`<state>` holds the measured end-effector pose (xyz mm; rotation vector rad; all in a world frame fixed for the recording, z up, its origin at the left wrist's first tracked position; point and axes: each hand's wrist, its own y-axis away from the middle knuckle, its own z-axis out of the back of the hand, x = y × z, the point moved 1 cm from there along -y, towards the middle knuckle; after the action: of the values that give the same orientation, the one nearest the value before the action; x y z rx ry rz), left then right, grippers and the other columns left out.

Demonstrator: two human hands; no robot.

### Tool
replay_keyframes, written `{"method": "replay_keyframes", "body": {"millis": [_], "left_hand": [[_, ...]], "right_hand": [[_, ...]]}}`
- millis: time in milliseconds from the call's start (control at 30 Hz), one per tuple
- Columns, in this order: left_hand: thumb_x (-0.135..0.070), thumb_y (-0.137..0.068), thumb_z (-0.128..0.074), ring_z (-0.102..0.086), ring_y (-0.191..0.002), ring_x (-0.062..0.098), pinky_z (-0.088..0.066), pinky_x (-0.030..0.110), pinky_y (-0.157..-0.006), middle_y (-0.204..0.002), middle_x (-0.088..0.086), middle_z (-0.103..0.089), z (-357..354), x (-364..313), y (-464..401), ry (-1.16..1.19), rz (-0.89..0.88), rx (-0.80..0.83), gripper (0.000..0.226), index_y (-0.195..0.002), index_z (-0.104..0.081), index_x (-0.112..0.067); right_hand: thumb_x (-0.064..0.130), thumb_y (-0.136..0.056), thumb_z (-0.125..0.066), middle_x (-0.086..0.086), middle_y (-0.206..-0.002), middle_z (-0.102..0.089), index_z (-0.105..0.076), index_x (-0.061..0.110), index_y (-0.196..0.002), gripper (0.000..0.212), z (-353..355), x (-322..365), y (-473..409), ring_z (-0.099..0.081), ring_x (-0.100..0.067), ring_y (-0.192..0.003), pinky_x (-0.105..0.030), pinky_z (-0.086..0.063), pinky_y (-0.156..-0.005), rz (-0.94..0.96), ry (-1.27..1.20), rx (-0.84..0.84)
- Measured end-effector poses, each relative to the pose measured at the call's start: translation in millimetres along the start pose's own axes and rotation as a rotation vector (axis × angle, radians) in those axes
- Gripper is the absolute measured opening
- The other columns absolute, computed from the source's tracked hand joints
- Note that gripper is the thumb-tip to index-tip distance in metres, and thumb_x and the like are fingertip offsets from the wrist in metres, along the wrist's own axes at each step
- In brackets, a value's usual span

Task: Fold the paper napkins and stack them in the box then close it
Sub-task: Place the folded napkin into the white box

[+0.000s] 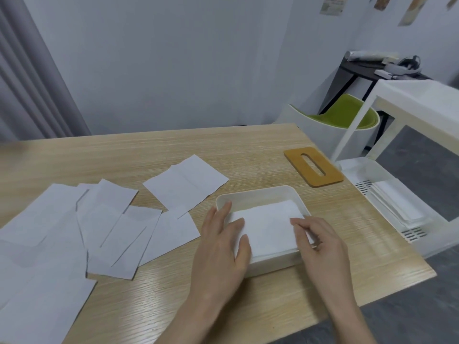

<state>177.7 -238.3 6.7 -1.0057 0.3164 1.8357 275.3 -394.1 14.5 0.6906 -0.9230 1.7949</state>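
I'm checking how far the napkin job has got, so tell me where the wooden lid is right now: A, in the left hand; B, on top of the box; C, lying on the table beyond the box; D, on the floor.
C: the lid lies flat on the table, apart from the open box, while both hands are at the napkins inside.

White box [258, 194] holds folded napkin [268, 227] — lid [313, 166] off, beside it.

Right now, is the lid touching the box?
Apart. The head view shows the lid lying flat on the table beyond the box, with a strip of bare wood between them.
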Motion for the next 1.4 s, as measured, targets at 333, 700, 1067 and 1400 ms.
{"method": "replay_keyframes", "body": {"millis": [333, 700, 1067, 1400], "left_hand": [[-0.04, -0.099, -0.046, 0.005, -0.143, -0.007, -0.001, -0.001, -0.097, -0.158, -0.022, -0.016, 3.3, 2.5, -0.3, -0.061, -0.039, 0.033, 0.038, -0.135, -0.052, -0.031], [-0.037, -0.098, -0.051, -0.011, -0.142, -0.007, -0.013, 0.0, -0.104, -0.155, -0.024, -0.017, 21.8, 9.1, 12.6, 0.07, -0.049, 0.034, 0.041, -0.139, -0.05, -0.03], [-0.037, -0.099, -0.049, -0.022, -0.132, -0.018, -0.038, 0.018, -0.101, -0.146, -0.032, -0.027, 62.6, 44.7, 34.6, 0.073, 0.046, 0.011, 0.036, -0.134, -0.049, -0.041], [-0.028, -0.098, -0.053, -0.053, -0.114, 0.001, -0.039, 0.014, -0.095, -0.134, -0.032, -0.042, 121.7, 99.7, 69.0, 0.021, 0.195, -0.11, 0.033, -0.129, -0.055, -0.04]], "right_hand": [[0.02, -0.092, -0.059, 0.002, -0.129, -0.05, -0.07, 0.019, -0.102, 0.016, -2.5, 11.5, 7.0, -0.036, -0.014, -0.126, -0.039, -0.044, -0.092, 0.03, 0.241, 0.062], [0.03, -0.092, -0.058, 0.012, -0.113, -0.063, -0.07, 0.028, -0.096, 0.014, -0.7, 21.1, 10.9, -0.039, -0.011, -0.129, -0.037, -0.009, -0.109, 0.056, 0.457, 0.041], [0.027, -0.09, -0.064, 0.014, -0.111, -0.062, -0.072, 0.029, -0.094, 0.01, -29.3, 64.8, 24.9, -0.037, -0.006, -0.131, -0.024, -0.011, -0.1, 0.203, 0.399, 0.139], [0.034, -0.085, -0.053, 0.016, -0.105, -0.064, -0.071, 0.029, -0.095, 0.021, -92.7, 124.8, 46.8, -0.045, -0.01, -0.125, -0.023, -0.016, -0.097, 0.405, 0.225, 0.243]]}}
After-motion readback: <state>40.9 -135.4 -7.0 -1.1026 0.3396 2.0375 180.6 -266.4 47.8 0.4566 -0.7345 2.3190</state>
